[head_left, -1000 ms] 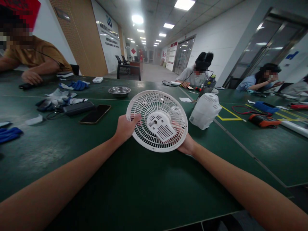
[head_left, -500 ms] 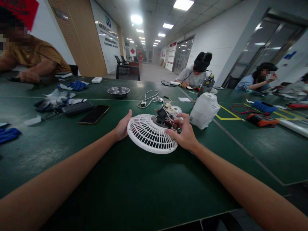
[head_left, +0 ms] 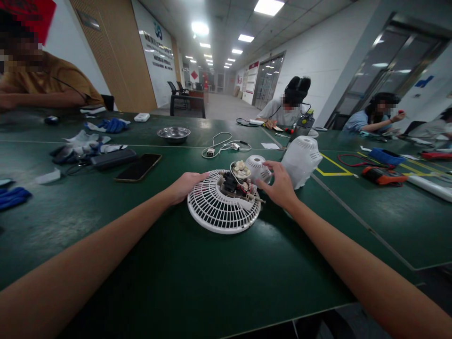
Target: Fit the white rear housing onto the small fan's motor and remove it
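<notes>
A white round fan grille [head_left: 226,219] lies on the green table with its back up, a dark motor [head_left: 231,182] with wires and a cream gearbox [head_left: 241,169] at its centre. My left hand [head_left: 185,187] grips the grille's left rim, fingers over the edge. Just behind the motor stands a small white vented motor cover [head_left: 256,161]. My right hand [head_left: 281,187] has its thumb and fingers closed around the cover's right side. Part of the cover is hidden by those fingers.
A white plastic housing [head_left: 302,160] stands right of my right hand. Behind lie a white cable [head_left: 226,146] and a metal bowl [head_left: 173,134]. To the left are a phone [head_left: 139,167] and gloves [head_left: 109,125]; a multimeter [head_left: 383,176] lies right. Other people sit around the table.
My right hand has let go of the motor and moved to the motor cover. The grille has tipped down flatter onto the table. My left-hand fingers have come over its rim.
</notes>
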### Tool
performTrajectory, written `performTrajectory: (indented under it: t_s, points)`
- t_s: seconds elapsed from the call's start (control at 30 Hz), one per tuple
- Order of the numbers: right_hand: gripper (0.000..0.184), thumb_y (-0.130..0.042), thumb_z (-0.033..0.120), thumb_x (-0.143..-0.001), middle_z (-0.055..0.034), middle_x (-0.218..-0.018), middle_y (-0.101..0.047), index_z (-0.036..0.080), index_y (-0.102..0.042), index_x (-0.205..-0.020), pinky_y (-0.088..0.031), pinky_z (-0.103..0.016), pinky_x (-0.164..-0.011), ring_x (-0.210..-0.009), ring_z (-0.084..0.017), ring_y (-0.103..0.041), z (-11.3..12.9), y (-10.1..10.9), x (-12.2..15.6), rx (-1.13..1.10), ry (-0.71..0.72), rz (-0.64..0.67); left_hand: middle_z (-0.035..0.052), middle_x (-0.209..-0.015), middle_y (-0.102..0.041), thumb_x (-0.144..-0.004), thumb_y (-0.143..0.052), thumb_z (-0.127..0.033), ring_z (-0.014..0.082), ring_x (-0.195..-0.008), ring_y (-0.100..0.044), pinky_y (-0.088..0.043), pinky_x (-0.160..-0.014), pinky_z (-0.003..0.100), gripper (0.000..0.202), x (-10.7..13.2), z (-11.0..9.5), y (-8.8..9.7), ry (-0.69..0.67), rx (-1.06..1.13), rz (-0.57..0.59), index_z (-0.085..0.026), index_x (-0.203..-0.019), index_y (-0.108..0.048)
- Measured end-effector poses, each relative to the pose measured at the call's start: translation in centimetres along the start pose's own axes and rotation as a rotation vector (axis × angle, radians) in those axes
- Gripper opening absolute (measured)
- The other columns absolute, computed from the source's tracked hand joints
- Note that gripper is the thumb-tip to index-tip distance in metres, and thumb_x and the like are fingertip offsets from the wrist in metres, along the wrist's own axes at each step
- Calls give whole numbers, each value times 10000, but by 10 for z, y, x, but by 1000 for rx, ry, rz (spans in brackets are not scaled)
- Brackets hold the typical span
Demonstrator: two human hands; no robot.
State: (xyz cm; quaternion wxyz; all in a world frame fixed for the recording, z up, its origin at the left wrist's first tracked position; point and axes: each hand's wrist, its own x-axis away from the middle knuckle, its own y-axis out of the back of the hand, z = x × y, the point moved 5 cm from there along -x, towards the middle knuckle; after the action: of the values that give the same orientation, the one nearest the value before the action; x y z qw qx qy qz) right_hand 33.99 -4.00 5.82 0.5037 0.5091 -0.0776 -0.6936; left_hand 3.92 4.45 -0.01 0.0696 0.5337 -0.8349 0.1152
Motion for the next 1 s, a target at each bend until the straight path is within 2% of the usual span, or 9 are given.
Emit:
performTrajectory:
  t_s: [0.1, 0.23, 0.33, 0.43, 0.53, 0.63, 0.8, 0.9, 1.0]
  points:
    - [654, -795, 314, -704, -115, -1248, -612, 245, -555, -1309, -422, -579, -1084, -1191, -339, -573, -25, -4, -3, 20, -121, 12, 58, -765, -742, -888, -748, -376, 147, -607, -672, -526, -567, 273, 220, 0, 0, 0, -15, -23, -13, -157, -905, -753]
    - [811, -877, 374, -595, -7, -919, -659, 250, -525, -1315, -535, -492, -900, -826, -244, -629, -47, -10, -4, -204, -375, 17, 45, -732, -729, -892, -740, -377, 145, -592, -666, -524, -567, 275, 211, 0, 1, 1, -41, -28, -23, -166, -895, -742]
    - [649, -776, 547, -669, 18, -792, -637, 256, -537, -1198, -568, -406, -721, -706, -217, -618, -49, -12, -2, -580, -627, -82, 44, -751, -733, -888, -743, -382, 135, -583, -658, -509, -558, 268, 214, -1, 1, 2, -54, -36, -21, -170, -908, -735]
    - [503, -555, 665, -804, -33, -807, -680, 247, -553, -1083, -572, -388, -668, -714, -226, -656, -30, -20, 0, -917, -729, 3, 41, -755, -729, -888, -743, -397, 133, -583, -654, -501, -553, 265, 231, -3, 3, 4, -49, -48, -17, -169, -924, -729]
    - [487, -632, 579, -813, -14, -914, -693, 290, -528, -1191, -584, -399, -746, -788, -216, -664, -3, -18, 1, -1045, -601, 33, 47, -761, -730, -870, -760, -402, 146, -603, -665, -508, -561, 274, 239, -5, 3, 6, -57, -47, -22, -169, -907, -727]
    - [617, -728, 462, -808, 5, -989, -664, 359, -447, -1347, -577, -454, -864, -866, -221, -643, 24, -9, 5, -854, -353, 34, 54, -769, -737, -860, -768, -407, 158, -626, -678, -518, -576, 284, 241, -5, 3, 6, -77, -55, -39, -171, -890, -730]
    - [748, -790, 414, -802, -45, -1192, -589, 392, -401, -1441, -521, -532, -1019, -1059, -268, -612, 57, -2, 14, -500, -47, 160, 81, -878, -771, -892, -725, -403, 172, -708, -711, -554, -658, 306, 235, 0, 0, 1, -98, -82, -35, -182, -967, -748]
    - [764, -803, 411, -786, -71, -1263, -553, 384, -430, -1452, -505, -568, -1031, -1149, -313, -568, 65, 0, 16, -336, 56, 176, 102, -1063, -776, -884, -722, -385, 219, -893, -744, -578, -814, 364, 301, 1, -5, 1, -190, -130, -63, -200, -1122, -725]
    - [825, -796, 407, -790, -82, -1326, -547, 383, -384, -1505, -484, -590, -1049, -1195, -337, -546, 66, -1, 16, -261, 90, 205, 126, -1287, -715, -884, -696, -410, 283, -1168, -683, -518, -1008, 438, 430, 5, -14, 1, -381, -340, -85, -215, -1266, -680]
